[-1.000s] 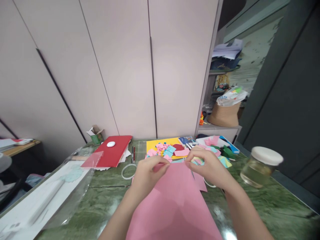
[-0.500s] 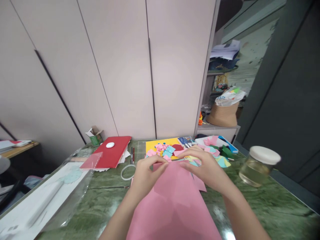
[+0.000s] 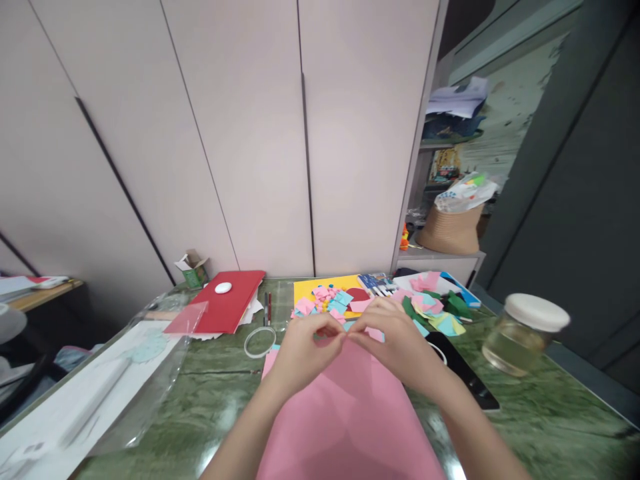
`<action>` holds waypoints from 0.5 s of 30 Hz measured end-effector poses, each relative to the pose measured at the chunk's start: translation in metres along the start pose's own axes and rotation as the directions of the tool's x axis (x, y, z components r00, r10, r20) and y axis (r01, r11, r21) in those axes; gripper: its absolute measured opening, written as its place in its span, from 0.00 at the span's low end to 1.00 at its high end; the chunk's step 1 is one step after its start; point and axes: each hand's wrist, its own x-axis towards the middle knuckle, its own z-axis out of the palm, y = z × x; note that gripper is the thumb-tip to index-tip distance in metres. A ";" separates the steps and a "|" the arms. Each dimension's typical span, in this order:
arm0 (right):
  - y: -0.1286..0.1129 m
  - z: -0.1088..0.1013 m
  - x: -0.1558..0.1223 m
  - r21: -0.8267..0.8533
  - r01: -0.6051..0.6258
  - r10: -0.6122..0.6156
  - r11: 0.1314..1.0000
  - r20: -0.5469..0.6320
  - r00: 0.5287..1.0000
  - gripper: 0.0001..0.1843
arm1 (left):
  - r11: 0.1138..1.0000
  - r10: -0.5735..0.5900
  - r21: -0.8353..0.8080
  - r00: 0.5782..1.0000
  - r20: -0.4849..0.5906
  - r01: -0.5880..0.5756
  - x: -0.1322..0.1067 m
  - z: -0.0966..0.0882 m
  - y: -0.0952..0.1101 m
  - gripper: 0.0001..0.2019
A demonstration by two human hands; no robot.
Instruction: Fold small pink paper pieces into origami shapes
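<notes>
A large sheet of pink paper [image 3: 350, 420] stretches from the front edge of the view up to my fingers. At its far edge my left hand [image 3: 310, 347] pinches the paper between thumb and forefinger. My right hand [image 3: 397, 337] pinches at nearly the same spot, its fingertips meeting those of the left. The exact fold or edge between the fingers is too small to make out. Just beyond my hands lies a yellow sheet [image 3: 305, 291] with small pink and blue folded paper pieces [image 3: 327, 297] on it.
To the left are a red folder [image 3: 225, 310], a tape roll [image 3: 260, 342] and a clear plastic sleeve [image 3: 160, 387]. On the right lie green and pink paper pieces [image 3: 435, 305], a flat black object [image 3: 467, 377] and a lidded jar [image 3: 520, 340] of liquid.
Both hands have come together at the paper's far edge; they were farther apart before. The flat black object beside my right forearm now shows. The view has shifted slightly.
</notes>
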 end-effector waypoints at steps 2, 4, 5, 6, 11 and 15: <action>-0.002 -0.002 -0.001 0.008 -0.007 0.007 1.000 0.003 1.000 0.08 | 1.000 0.000 0.026 1.000 -0.015 0.000 -0.001 -0.002 0.002 0.06; -0.002 -0.007 -0.003 0.017 -0.021 0.021 1.000 0.000 1.000 0.08 | 0.999 0.011 0.044 0.999 -0.031 -0.009 -0.003 -0.005 0.002 0.07; -0.002 -0.011 -0.004 0.020 -0.031 0.031 0.999 -0.005 1.000 0.08 | 0.999 0.014 0.044 0.999 -0.034 -0.013 -0.003 -0.008 0.002 0.07; -0.001 -0.014 -0.005 0.024 -0.040 0.040 0.999 -0.009 0.999 0.08 | 0.999 0.017 0.038 0.999 -0.035 -0.016 -0.004 -0.010 0.002 0.07; 0.006 -0.026 -0.007 0.043 -0.054 0.054 0.998 -0.017 0.998 0.08 | 0.999 0.028 0.040 1.000 -0.014 -0.027 -0.005 -0.022 0.001 0.07; 0.011 -0.028 -0.005 0.052 -0.070 0.071 0.996 -0.026 0.997 0.10 | 0.998 -0.014 0.061 1.000 -0.012 0.014 -0.005 -0.031 -0.005 0.06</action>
